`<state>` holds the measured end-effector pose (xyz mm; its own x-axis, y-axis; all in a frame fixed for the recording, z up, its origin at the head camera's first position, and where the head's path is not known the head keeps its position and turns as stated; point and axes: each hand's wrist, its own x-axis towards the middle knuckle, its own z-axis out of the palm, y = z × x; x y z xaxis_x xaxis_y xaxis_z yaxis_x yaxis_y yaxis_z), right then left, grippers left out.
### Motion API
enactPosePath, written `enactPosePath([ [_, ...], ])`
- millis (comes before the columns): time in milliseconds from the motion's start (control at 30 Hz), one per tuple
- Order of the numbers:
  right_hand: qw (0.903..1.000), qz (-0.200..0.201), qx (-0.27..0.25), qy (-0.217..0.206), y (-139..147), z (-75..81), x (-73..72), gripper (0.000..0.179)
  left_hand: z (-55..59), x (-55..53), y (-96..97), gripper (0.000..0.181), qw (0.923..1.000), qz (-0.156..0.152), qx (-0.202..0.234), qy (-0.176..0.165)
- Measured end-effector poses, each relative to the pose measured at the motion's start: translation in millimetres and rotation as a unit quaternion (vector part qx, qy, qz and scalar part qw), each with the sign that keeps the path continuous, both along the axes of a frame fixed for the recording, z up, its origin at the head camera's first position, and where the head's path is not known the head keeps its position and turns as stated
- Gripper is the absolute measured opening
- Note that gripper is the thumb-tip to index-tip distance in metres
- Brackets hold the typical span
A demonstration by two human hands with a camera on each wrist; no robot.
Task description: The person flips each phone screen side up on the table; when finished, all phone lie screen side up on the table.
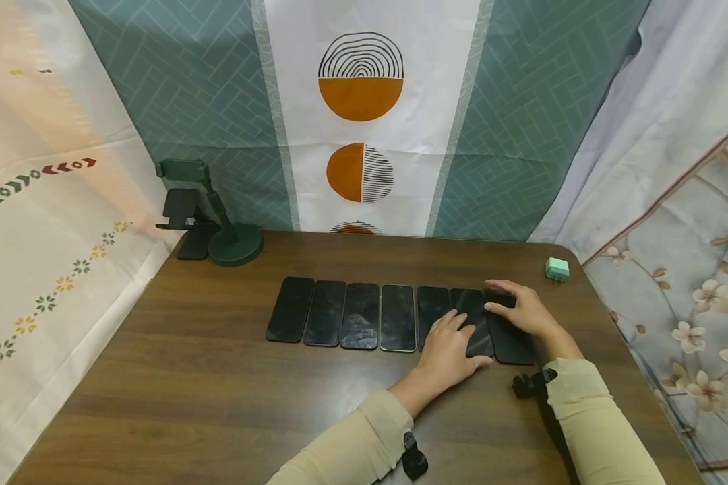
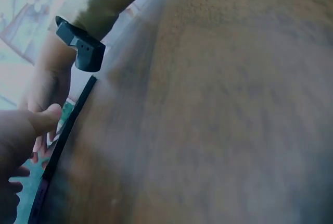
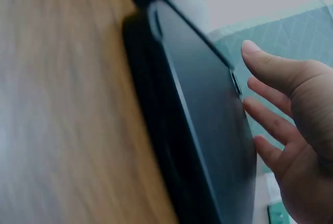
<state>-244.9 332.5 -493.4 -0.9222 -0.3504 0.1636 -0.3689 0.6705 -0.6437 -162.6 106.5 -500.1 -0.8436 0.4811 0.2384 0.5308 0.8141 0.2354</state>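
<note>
Several dark smartphones lie side by side in a row on the wooden table (image 1: 218, 391). My left hand (image 1: 445, 353) is over the fifth phone (image 1: 431, 303) and the sixth phone (image 1: 482, 340), fingers spread and thumb out to the right. At the right end lies the last phone (image 1: 512, 343), black and set slightly lower. My right hand (image 1: 522, 310) is at its upper part, thumb and fingers parted. The right wrist view shows that phone (image 3: 208, 109) close up, the fingers (image 3: 273, 122) loosely extended by its far edge.
A green phone stand (image 1: 236, 244) with a black holder stands at the table's back left corner. A mint-green charger plug (image 1: 557, 269) sits near the back right corner. Patterned cloths hang behind and on both sides.
</note>
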Motion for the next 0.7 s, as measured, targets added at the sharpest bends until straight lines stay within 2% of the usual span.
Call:
enactPosePath([
  [100,0.9999,-0.006,0.01,-0.001,7.7,1.0,1.9,0.054,-0.2,1.1,5.4,0.067,0.9998,-0.021,-0.004,0.002],
  [367,0.9967,0.011,0.063,-0.05,22.2,5.5,9.6,0.069,-3.1,5.1,22.5,0.066,0.997,-0.071,-0.033,0.0],
  [567,0.9971,0.0,0.071,-0.029,25.7,4.1,9.8,0.067,-4.8,4.2,36.0,0.062,0.9944,-0.094,-0.045,0.015],
  [700,0.9972,-0.017,0.069,-0.02,29.9,3.4,10.9,0.065,-7.9,2.0,42.8,0.055,0.9941,-0.098,-0.042,0.021],
])
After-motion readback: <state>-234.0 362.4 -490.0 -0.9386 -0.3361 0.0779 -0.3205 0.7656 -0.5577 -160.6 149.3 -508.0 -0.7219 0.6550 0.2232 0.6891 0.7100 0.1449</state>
